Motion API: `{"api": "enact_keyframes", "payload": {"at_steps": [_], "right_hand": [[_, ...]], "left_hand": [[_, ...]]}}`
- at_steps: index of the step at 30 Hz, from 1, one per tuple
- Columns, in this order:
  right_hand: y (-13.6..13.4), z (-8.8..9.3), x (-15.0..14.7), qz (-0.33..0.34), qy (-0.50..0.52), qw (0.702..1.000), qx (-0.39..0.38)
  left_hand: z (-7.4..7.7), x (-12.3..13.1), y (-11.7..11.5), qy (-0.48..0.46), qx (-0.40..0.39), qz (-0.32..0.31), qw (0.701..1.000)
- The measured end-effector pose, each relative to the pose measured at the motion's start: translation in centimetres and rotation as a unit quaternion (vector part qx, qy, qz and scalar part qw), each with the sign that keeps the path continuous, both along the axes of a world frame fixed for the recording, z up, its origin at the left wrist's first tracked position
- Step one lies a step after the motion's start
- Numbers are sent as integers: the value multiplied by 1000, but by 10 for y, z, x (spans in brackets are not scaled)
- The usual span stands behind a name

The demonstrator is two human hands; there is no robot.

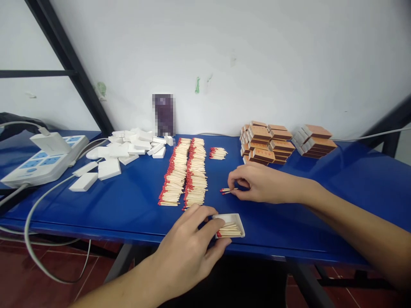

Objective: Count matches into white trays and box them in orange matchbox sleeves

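Observation:
Near the table's front edge my left hand grips a white matchbox tray between thumb and fingers. Several red-tipped matches lie inside it, heads to the left. To the right and farther back, my right hand pinches a few matches just at the blue tabletop, their red heads sticking out leftward. Two long rows of matches run away from me left of that hand. A small pile of matches lies beyond it.
Stacked brown matchboxes stand at the back right, with another stack beside them. Loose white trays are heaped at the left. A power strip with cables sits far left. A pixelated dark object leans on the wall.

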State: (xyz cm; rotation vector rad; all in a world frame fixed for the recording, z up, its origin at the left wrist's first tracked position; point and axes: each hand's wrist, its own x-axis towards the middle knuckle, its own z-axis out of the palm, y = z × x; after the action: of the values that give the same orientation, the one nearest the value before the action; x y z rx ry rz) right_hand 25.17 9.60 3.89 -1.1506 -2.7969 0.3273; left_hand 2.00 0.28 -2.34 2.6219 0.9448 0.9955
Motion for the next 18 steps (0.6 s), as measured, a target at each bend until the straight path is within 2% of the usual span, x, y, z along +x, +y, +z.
{"api": "enact_keyframes", "payload": {"at_steps": [3,7,12,18], "right_hand": [[3,-2,1,-16,9,1000,-10],[3,-2,1,-26,16,996,-83],[0,-1,0,-24,28,989,-147],[-3,1,-2,-48,8,988,-150]], "left_hand": [[4,-1,-2,37,-1,1,999],[9,-2,-5,50,8,-10,999],[7,-1,-4,45,3,1,999],[0,0,-1,16,7,5,1000]]}}
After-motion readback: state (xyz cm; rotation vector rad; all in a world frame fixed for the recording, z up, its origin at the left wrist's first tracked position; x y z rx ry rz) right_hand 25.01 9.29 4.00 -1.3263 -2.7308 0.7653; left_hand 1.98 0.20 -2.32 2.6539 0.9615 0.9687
